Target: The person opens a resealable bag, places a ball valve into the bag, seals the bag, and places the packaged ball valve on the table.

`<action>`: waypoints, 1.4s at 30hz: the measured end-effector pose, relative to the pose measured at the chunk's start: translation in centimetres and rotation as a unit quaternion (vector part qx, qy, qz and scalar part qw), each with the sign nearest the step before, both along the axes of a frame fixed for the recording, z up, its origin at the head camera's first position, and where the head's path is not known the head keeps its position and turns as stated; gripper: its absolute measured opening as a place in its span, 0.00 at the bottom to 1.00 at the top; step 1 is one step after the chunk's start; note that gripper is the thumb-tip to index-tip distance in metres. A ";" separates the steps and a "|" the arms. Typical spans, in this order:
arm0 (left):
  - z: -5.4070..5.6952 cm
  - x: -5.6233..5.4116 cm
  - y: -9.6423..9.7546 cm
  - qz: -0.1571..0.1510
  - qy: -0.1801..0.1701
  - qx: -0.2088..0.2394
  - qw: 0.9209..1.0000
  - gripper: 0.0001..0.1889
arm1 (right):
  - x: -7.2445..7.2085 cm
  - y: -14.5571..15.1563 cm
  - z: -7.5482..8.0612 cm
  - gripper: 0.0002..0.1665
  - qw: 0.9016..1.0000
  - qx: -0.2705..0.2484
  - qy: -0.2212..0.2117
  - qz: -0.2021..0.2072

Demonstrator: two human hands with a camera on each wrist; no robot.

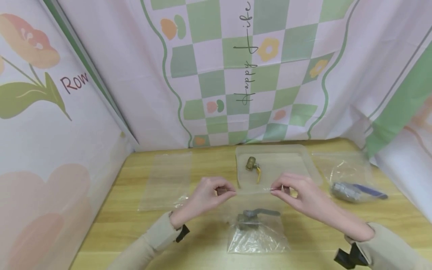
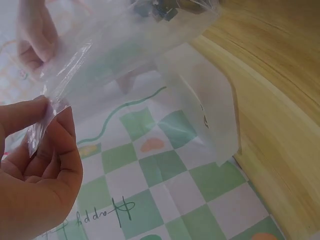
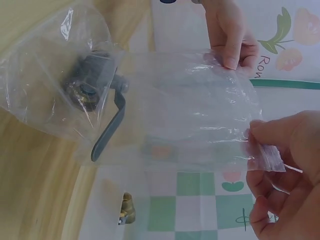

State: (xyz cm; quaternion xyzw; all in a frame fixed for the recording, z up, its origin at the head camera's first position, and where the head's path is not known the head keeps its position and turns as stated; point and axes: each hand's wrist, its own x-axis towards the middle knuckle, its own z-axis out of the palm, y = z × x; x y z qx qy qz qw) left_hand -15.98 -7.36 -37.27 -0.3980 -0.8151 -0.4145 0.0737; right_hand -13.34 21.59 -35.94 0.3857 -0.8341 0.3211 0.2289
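A clear plastic bag (image 1: 258,245) hangs between the two hands over the front of the table. Inside its lower end is a ball valve (image 3: 90,82) with a grey lever handle (image 3: 111,130). My left hand (image 1: 207,197) pinches one corner of the bag's top edge between thumb and fingers. At the opposite corner my right hand (image 1: 303,195) pinches the same edge, and the right wrist view has the film running between its thumb and fingers (image 3: 264,200). The top edge is stretched between the hands.
Behind the hands stands a translucent tray (image 1: 287,149) with a small brass valve (image 1: 251,164) with a yellow handle in it. At the right lies another clear bag holding a blue-handled valve (image 1: 347,191). A flat clear bag (image 1: 168,178) lies at the left. Printed curtains (image 1: 209,86) surround the table.
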 end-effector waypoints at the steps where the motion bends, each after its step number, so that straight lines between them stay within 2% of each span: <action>1: 0.0 0.0 0.0 -0.002 0.002 0.002 1.000 0.03 | 0.0 -0.1 0.0 0.18 1.000 -0.003 0.002 0.004; 11: 0.1 0.1 0.3 -0.005 -0.008 -0.009 1.000 0.03 | -0.1 -0.5 -0.3 0.18 1.000 -0.008 0.029 0.000; 15: 0.2 0.1 0.4 -0.016 -0.011 -0.019 1.000 0.05 | 0.0 -0.6 -0.3 0.17 1.000 -0.012 0.017 0.006; 19: 0.1 0.2 0.7 -0.020 0.007 -0.017 1.000 0.03 | 0.0 -0.9 -0.2 0.14 1.000 -0.011 -0.001 0.014; 24: 0.1 0.2 0.8 -0.019 0.038 -0.018 0.999 0.02 | 0.0 -1.2 -0.2 0.08 1.000 -0.003 0.008 0.022; 31: 0.3 0.5 1.1 -0.012 0.018 -0.023 1.000 0.03 | 0.0 -1.4 -0.1 0.17 1.000 0.005 0.005 0.020; 36: 0.1 0.4 1.3 -0.017 0.016 -0.021 1.000 0.04 | 0.1 -1.4 -0.1 0.15 1.000 0.007 -0.006 0.027; 42: 0.0 0.4 1.5 -0.019 0.015 -0.004 1.000 0.02 | -0.3 -1.9 -0.2 0.10 0.999 -0.003 -0.003 0.053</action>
